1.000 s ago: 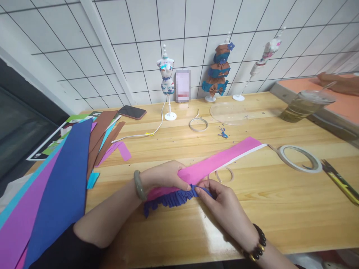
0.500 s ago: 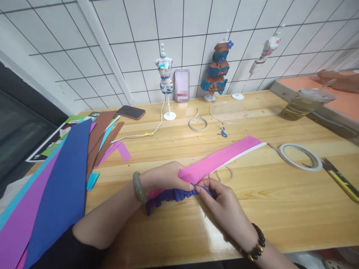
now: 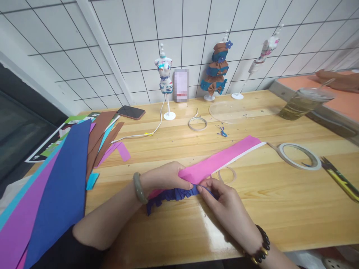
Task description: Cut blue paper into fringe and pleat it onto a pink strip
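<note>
My left hand (image 3: 169, 177) grips a long pink strip of crepe paper (image 3: 221, 158), thumb on top near the strip's lower edge. Along that edge runs a gathered blue paper ruffle (image 3: 174, 194). White tape (image 3: 241, 155) lines the far part of the edge and leads to a tape roll (image 3: 299, 156) on the right. My right hand (image 3: 221, 194) pinches the blue ruffle between thumb and forefinger, just right of my left thumb. The end of the blue paper is partly hidden under the right fingers. A thin curl of backing strip (image 3: 227, 175) lies behind the right hand.
Coloured paper sheets (image 3: 64, 160) lie at left beside a phone (image 3: 131, 112). Dress-form stands (image 3: 164, 78) line the wall, one in a brown and blue paper dress (image 3: 214, 71). At right are a drink cup (image 3: 305, 102), a yellow cutter (image 3: 340, 179) and another person's hand (image 3: 339, 80).
My right thumb and fingers have shifted slightly right along the blue ruffle, a little away from my left thumb. The left hand keeps its hold on the pink strip.
</note>
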A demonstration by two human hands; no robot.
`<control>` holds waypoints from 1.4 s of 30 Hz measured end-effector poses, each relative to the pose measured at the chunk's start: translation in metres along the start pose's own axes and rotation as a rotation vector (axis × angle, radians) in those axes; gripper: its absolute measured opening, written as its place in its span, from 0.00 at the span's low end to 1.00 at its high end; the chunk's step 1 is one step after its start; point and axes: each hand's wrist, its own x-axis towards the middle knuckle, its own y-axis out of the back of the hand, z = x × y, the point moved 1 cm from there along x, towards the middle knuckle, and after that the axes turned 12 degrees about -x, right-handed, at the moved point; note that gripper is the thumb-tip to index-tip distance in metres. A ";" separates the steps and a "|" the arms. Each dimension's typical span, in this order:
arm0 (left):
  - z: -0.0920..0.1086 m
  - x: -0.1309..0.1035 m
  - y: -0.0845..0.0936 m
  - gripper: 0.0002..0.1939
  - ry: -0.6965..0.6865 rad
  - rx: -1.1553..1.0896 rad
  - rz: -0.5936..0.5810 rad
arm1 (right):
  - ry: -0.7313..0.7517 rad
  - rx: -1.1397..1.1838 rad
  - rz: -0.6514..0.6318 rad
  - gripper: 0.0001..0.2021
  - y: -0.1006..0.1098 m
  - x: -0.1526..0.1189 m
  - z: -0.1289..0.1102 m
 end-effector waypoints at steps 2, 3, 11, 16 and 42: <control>0.001 -0.001 0.000 0.11 -0.005 -0.010 -0.006 | 0.014 -0.009 -0.003 0.10 0.002 -0.001 -0.001; 0.001 -0.001 0.000 0.11 -0.010 -0.010 -0.006 | 0.023 -0.015 -0.002 0.09 0.003 -0.001 -0.002; 0.001 0.000 -0.002 0.12 -0.056 0.064 0.008 | 0.066 -0.061 -0.009 0.07 0.009 -0.001 -0.006; 0.000 0.002 -0.002 0.13 -0.064 0.073 0.024 | 0.090 0.029 -0.118 0.09 0.010 0.000 -0.005; 0.000 0.001 -0.001 0.12 -0.019 0.076 0.015 | 0.036 -0.016 0.035 0.07 0.002 0.009 0.002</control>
